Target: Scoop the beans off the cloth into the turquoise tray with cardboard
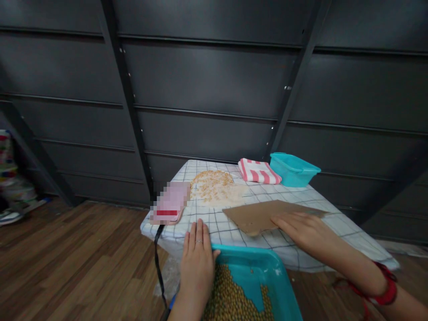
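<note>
My left hand point(198, 263) lies stretched out, fingers together, with its fingertips on the near edge of the checked tablecloth point(214, 223). Its thumb touches the rim of a turquoise tray point(245, 250). Inside the tray are many round greenish-brown beans point(230, 298), heaped toward the left and bottom. My right hand point(297, 227) is over a piece of brown cardboard point(254, 216), fingers closed on its near right part; the thumb is hidden. Beyond the cardboard, pale yellow grains point(214, 183) are spread on the cloth, with a whitish patch among them.
A pink phone point(172, 200), partly blurred, lies at the table's left edge, and a black strap point(157, 258) hangs below it. At the back right are a folded pink-and-white striped cloth point(259, 171) and a turquoise basket point(294, 171). A dark panelled wall point(207, 80) rises behind.
</note>
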Available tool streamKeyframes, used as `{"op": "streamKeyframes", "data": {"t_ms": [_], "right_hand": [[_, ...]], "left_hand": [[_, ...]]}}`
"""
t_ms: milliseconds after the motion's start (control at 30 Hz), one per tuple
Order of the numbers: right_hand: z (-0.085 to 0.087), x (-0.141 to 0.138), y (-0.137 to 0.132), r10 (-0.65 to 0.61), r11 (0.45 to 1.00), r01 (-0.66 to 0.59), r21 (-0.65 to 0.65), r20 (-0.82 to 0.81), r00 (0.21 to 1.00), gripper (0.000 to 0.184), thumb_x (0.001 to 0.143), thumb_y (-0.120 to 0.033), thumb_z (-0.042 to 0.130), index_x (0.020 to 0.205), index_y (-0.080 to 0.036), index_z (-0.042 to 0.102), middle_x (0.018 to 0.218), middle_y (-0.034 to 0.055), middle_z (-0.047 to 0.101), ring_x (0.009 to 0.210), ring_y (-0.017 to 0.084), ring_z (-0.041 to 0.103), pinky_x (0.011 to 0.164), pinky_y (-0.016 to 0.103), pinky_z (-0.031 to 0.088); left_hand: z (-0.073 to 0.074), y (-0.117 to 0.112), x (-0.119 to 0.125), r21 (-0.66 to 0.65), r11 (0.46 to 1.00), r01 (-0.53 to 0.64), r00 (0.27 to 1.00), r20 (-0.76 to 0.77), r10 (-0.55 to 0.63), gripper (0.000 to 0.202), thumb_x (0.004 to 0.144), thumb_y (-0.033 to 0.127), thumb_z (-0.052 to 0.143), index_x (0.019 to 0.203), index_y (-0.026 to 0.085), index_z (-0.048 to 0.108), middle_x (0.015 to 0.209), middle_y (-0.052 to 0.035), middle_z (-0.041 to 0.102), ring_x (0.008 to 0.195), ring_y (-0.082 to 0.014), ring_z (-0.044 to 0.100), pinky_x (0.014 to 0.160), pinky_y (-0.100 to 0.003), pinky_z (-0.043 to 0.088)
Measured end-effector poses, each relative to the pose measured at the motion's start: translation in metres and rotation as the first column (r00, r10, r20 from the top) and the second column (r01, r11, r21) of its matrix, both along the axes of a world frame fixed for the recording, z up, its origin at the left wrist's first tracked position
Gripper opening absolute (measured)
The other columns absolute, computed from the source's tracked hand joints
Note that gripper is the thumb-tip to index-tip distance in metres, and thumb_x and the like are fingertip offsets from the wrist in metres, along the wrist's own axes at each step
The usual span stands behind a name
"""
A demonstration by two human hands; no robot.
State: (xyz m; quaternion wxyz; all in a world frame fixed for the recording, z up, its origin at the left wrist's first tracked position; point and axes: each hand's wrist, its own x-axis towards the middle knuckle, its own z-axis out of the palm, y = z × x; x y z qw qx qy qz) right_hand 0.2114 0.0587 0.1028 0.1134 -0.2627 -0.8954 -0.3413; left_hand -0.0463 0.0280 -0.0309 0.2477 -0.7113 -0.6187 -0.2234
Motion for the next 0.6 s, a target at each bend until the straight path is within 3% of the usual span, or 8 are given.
{"op": "streamKeyframes", "data": {"t_ms": [133, 233, 433, 500, 600], "right_hand": [[-0.011, -0.01, 0.023, -0.052, 0.997, 0.051, 0.051, 0.004, 0.999, 0.031, 0.073, 0.002, 0.036, 0.088, -0.015, 0.057, 0.078, 0.007, 0.067, 0.068, 0.016, 0.063, 0.06, 0.027, 0.05], [-0.006, -0.009, 0.034, -0.068, 0.996, 0.069, 0.05, -0.008, 0.998, 0.029, 0.073, 0.001, 0.038, 0.087, -0.015, 0.058, 0.078, 0.0069, 0.067, 0.066, 0.015, 0.062, 0.058, 0.027, 0.05], [0.02, 0.008, 0.02, -0.056, 0.998, 0.056, 0.023, -0.02, 0.998, 0.034, 0.075, 0.002, 0.034, 0.088, -0.018, 0.058, 0.083, 0.0054, 0.068, 0.073, 0.015, 0.063, 0.064, 0.027, 0.051], [0.021, 0.011, 0.015, -0.047, 0.999, 0.047, -0.023, 0.0, 0.999, 0.035, 0.075, 0.001, 0.033, 0.089, -0.019, 0.058, 0.085, 0.0043, 0.068, 0.075, 0.014, 0.063, 0.067, 0.027, 0.051], [0.011, 0.007, 0.018, -0.045, 0.998, 0.045, -0.043, 0.022, 0.999, 0.034, 0.074, 0.001, 0.033, 0.086, -0.019, 0.058, 0.079, 0.0038, 0.068, 0.066, 0.013, 0.062, 0.059, 0.026, 0.05]], "left_hand": [[-0.001, 0.0, 0.001, 0.004, 1.0, 0.005, 1.0, -0.004, -0.005, 0.05, 0.082, 0.031, 0.042, 0.125, 0.007, 0.042, 0.128, -0.0199, 0.049, 0.119, -0.0301, 0.044, 0.092, -0.047, 0.042], [0.0, 0.0, 0.001, 0.026, 1.0, 0.012, 1.0, -0.013, -0.011, 0.049, 0.081, 0.031, 0.043, 0.122, 0.005, 0.045, 0.127, -0.0206, 0.051, 0.117, -0.0306, 0.046, 0.091, -0.046, 0.042], [-0.003, 0.001, 0.0, 0.013, 1.0, 0.008, 1.0, 0.009, -0.008, 0.051, 0.082, 0.033, 0.04, 0.127, 0.008, 0.039, 0.128, -0.0192, 0.05, 0.119, -0.0293, 0.044, 0.093, -0.046, 0.04], [-0.004, 0.001, -0.001, 0.009, 1.0, 0.013, 1.0, 0.016, -0.013, 0.052, 0.082, 0.033, 0.04, 0.128, 0.008, 0.038, 0.129, -0.0189, 0.049, 0.119, -0.0291, 0.044, 0.094, -0.046, 0.04], [-0.005, 0.001, -0.001, 0.013, 1.0, 0.009, 1.0, 0.026, -0.009, 0.051, 0.083, 0.033, 0.038, 0.127, 0.009, 0.039, 0.128, -0.0184, 0.05, 0.119, -0.0287, 0.044, 0.093, -0.047, 0.04]]}}
